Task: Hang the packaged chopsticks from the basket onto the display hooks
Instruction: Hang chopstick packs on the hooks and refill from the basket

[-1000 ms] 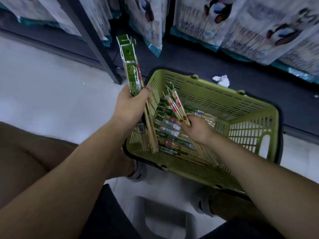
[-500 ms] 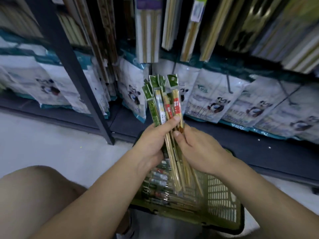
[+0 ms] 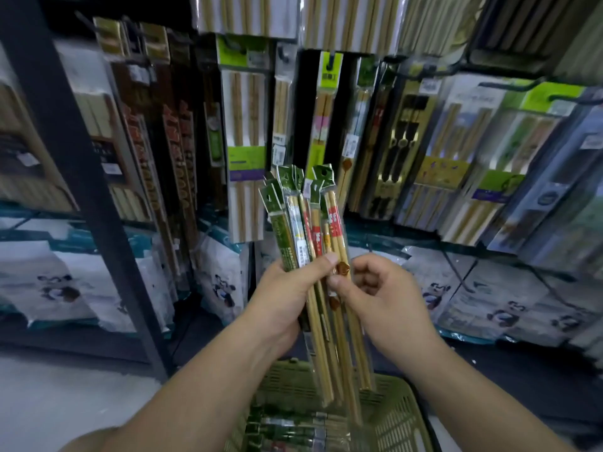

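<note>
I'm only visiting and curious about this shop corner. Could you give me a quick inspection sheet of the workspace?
Surface: pale floor, lower left.
Job's things: packaged chopsticks held upright in a bundle; more lie in the green basket below; display hooks above carry other packs.
Clutter: nothing seen.
Hands: left hand grips the bundle; right hand pinches its rightmost pack.
Cables: nothing seen.
Surroundings: panda-print bags, dark shelf post.

Head view only (wide-angle, edges bowing), facing forward and slightly down: left hand (image 3: 281, 303) and right hand (image 3: 386, 305) close at centre on clear-wrapped bamboo chopstick packs (image 3: 306, 220), black metal display rack (image 3: 65, 164) near behind, green plastic basket (image 3: 398, 415) at bottom edge.
</note>
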`<state>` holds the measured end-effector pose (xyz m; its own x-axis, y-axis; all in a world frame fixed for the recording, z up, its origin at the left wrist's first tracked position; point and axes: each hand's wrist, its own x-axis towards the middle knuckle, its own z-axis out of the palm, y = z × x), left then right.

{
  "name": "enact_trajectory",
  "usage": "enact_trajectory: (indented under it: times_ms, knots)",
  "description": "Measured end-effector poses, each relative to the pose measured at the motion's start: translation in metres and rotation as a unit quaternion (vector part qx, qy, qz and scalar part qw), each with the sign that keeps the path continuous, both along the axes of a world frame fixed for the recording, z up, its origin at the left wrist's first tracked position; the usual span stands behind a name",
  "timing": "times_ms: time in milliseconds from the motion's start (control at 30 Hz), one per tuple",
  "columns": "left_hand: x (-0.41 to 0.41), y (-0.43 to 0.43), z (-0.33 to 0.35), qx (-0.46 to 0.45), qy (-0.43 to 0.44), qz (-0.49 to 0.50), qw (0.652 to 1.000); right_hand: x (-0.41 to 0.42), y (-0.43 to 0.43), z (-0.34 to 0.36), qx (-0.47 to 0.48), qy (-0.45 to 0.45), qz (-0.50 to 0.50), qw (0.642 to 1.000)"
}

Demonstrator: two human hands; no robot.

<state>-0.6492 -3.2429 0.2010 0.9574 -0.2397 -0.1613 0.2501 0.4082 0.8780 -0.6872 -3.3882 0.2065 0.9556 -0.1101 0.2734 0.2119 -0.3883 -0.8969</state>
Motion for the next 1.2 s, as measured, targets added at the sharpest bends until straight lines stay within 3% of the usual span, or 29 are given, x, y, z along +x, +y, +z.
enact_trajectory:
  times_ms: [233,367,600,867,1000,1200]
  knots:
    - [0.016,-0.008,0.009,-0.031,-0.060,0.018,0.998,0.006,-0.014,0.025,-0.056,0.017,0.011,0.998]
    - [0.021,-0.015,0.012,0.003,-0.053,0.048,0.997,0.010,-0.016,0.032,-0.071,0.042,0.014,0.996]
    - [0.027,-0.015,0.024,0.053,-0.127,0.038,0.990,0.036,-0.026,0.086,-0.058,-0.060,-0.024,0.996]
    - [0.034,-0.009,0.031,0.078,-0.162,0.058,0.982,0.063,-0.006,0.118,-0.084,-0.077,0.007,0.993]
    - [0.034,-0.009,0.032,0.077,-0.144,0.085,0.983,0.071,0.000,0.125,-0.104,-0.078,-0.010,0.991]
    - [0.043,0.000,0.032,0.060,-0.089,0.128,0.986,0.088,-0.006,0.159,-0.004,-0.101,-0.072,0.992]
